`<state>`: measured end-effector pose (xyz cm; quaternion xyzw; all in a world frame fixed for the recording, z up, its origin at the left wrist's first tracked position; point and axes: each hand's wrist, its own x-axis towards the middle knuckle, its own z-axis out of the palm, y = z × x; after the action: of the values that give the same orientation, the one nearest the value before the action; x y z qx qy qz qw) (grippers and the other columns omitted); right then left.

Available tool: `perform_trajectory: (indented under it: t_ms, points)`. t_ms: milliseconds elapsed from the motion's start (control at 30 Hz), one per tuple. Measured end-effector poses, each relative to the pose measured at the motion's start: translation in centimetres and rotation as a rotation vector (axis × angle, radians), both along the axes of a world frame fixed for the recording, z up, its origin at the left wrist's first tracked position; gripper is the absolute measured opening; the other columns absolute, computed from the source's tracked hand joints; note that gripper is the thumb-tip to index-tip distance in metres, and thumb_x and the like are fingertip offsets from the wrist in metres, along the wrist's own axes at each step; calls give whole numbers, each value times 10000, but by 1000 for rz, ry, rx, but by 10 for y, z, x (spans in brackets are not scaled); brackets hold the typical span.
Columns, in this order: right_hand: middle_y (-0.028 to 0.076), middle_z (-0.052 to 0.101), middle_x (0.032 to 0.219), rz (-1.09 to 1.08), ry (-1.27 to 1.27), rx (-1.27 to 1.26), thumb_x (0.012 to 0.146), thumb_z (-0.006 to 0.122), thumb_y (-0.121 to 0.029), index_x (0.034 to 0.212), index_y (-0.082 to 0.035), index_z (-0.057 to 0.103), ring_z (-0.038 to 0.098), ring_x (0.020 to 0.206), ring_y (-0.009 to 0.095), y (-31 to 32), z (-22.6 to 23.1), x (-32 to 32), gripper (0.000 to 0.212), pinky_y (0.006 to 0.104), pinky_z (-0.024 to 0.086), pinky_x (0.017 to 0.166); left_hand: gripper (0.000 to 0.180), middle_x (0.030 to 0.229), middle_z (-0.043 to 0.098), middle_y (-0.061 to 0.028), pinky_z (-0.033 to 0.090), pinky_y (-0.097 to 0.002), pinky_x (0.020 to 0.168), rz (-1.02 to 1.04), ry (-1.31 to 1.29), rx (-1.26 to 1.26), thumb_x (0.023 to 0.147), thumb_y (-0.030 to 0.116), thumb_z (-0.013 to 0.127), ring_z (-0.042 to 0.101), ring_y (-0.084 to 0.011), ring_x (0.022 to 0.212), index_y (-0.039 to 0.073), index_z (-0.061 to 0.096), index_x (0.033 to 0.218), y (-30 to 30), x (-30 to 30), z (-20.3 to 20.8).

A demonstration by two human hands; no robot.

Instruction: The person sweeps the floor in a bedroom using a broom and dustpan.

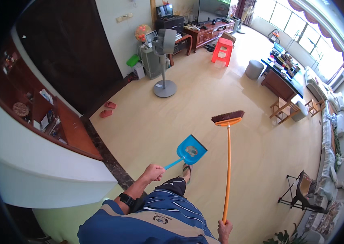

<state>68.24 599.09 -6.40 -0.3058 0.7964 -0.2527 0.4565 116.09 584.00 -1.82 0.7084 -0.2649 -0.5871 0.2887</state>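
Note:
My left hand is closed round the handle of a blue dustpan, whose pan hangs over the floor just ahead of my foot. A sticker shows on the pan, and I make out no sweepings in it. On the other side, my right hand grips the lower end of a broom's long orange stick. The broom stretches away from me, its dark brown bristles turned to the far side, to the right of the dustpan. I cannot tell whether the bristles touch the floor.
A grey standing fan and red slippers are at the left. Farther off stand a red plastic stool and a grey round stool. On the right are a cluttered table, wooden chairs, a folding chair and a long sofa.

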Motion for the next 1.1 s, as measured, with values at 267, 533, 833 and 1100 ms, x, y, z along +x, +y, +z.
perform_trajectory:
  t_ms: [267,533,833,1100]
  points:
    - [41,572,564,168,236,-46,732,649,-158,737,14,628,548,498,129,-241,2,-9,174,295,441,469,181,627,604,-68,435,-256,391,27,-16,52,843,151,605,565,-127,455,1,685,906,-243,-23,-44]
    - [159,599,615,190,401,-42,728,651,-235,842,-20,667,609,563,286,-445,19,-36,244,391,471,557,229,676,621,-68,438,-245,417,-32,1,20,851,229,625,564,-118,481,18,683,916,-509,-81,-32]
    - [190,615,650,277,409,-1,737,631,-260,846,-24,663,628,605,338,-756,12,-118,261,433,481,577,232,687,637,-49,413,-219,421,51,12,-26,856,256,625,544,-93,484,51,698,935,-760,-151,-22]
    - [59,552,565,228,214,-96,745,639,-158,795,17,628,539,513,145,-1038,11,-182,182,329,445,506,242,703,650,-43,408,-213,418,186,61,-49,858,256,638,547,-79,478,51,706,966,-936,-183,5]
